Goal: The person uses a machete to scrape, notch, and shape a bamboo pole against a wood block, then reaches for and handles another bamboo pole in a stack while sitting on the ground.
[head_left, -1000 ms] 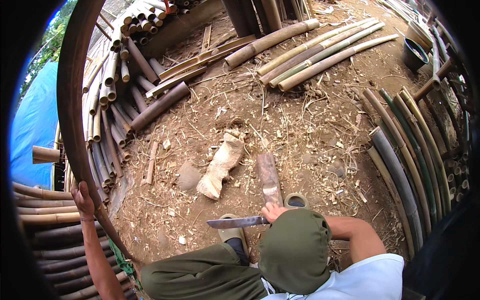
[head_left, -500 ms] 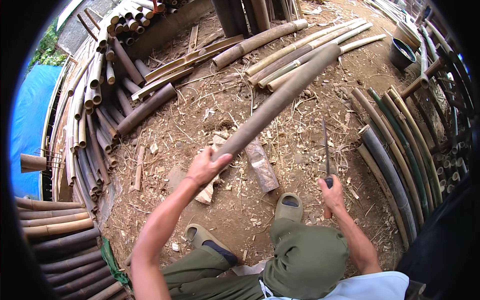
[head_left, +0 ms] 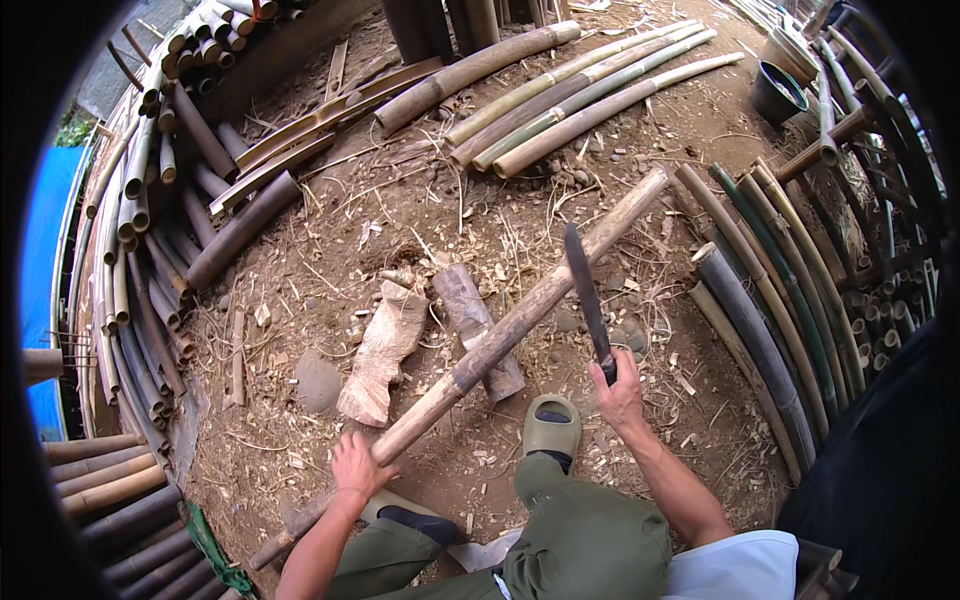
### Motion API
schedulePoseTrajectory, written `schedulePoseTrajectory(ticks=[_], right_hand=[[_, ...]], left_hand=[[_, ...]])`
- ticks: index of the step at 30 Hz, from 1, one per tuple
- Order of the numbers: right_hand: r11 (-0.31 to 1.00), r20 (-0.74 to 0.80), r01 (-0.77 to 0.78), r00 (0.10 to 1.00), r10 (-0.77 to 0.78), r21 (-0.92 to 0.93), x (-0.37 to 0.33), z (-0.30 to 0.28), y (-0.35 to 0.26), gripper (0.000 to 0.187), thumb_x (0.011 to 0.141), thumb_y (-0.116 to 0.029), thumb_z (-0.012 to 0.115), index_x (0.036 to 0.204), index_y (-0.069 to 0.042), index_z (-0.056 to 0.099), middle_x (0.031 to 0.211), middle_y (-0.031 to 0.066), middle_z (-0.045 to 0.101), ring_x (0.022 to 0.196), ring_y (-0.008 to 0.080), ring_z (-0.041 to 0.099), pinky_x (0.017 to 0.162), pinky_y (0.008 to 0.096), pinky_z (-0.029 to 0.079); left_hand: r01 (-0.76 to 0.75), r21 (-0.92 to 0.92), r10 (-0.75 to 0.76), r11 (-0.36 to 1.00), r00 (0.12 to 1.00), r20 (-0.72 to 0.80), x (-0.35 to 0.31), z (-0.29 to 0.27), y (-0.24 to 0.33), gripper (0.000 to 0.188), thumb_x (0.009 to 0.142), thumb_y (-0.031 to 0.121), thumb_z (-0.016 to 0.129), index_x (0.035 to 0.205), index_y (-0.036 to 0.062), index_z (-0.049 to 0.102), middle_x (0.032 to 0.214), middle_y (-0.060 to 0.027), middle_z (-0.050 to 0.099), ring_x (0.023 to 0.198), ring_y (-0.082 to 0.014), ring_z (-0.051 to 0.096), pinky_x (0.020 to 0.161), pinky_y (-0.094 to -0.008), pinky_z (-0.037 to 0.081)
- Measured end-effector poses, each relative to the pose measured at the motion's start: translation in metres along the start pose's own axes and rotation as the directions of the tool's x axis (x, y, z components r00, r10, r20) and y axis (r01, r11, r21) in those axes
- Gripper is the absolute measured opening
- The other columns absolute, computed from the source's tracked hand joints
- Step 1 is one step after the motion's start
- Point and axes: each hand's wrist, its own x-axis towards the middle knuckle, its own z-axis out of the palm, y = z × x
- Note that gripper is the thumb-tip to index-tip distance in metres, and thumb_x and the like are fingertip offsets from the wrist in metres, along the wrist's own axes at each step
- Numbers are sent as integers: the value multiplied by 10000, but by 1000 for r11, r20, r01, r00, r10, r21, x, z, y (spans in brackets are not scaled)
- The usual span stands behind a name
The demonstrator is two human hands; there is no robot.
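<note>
My left hand (head_left: 362, 466) is closed around the lower part of a long brown bamboo pole (head_left: 525, 318), its fingers partly hidden. The pole slants from beside my left leg up to the far right, crossing above a short dark log (head_left: 462, 300). In my right hand (head_left: 621, 388) is a machete (head_left: 588, 290), gripped by its black handle. Its dark blade points up and away, overlapping the pole's far part in this view; whether they touch I cannot tell. A pale, rough-hewn chunk of wood (head_left: 385, 350) lies on the ground left of the log.
Cut bamboo poles (head_left: 600, 105) lie ahead, with more poles (head_left: 775, 330) along the right. Bamboo stacks (head_left: 150, 290) line the left side. A dark bucket (head_left: 778, 95) stands far right. Wood chips litter the dirt ground (head_left: 290, 390) around my sandals (head_left: 552, 428).
The pole has come down from a raised position, and its near end now shows beside my left leg. My left hand is lower. The machete has turned, showing its blade's broad side.
</note>
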Motion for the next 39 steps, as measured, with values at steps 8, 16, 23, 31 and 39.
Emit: schedulePoseTrajectory(ticks=[8,16,23,31,39], right_hand=[[996,122,-90,989,86,28,41,24,-1,475,960,-418,595,1198,-9,574,960,190,621,875,367,627,781,445,495],[937,48,281,960,-277,-208,110,64,1,395,962,-311,600,1194,5,557,1005,189,575,883,384,614,753,452,510],[899,345,371,896,-280,-234,82,97,7,550,975,-564,508,955,-18,573,813,156,596,715,308,637,628,446,548],[893,89,289,957,-276,-344,115,110,14,575,972,-596,486,834,-42,548,726,142,608,600,291,630,503,405,520],[870,181,329,943,-280,-367,129,106,32,575,1018,-586,403,782,-73,513,638,80,533,479,170,504,379,351,435]], left_hand=[[-59,-446,32,893,997,-68,8,-8,2,659,788,566,750,1173,60,578,1010,-206,697,942,-355,675,838,-443,524],[145,-760,413,633,767,491,108,-25,84,793,929,682,515,1287,-18,612,1106,-154,685,1003,-216,634,892,-379,500],[-236,-536,333,811,939,89,59,-23,103,831,778,577,763,1318,-15,541,1097,-196,693,998,-285,660,879,-419,511],[76,-854,440,515,831,339,95,-13,68,611,850,450,761,1230,-2,603,868,-73,679,711,-125,638,667,-305,519],[59,-878,498,475,804,324,101,-22,79,550,871,445,742,1132,-19,606,796,-47,644,656,-126,635,641,-292,517]])
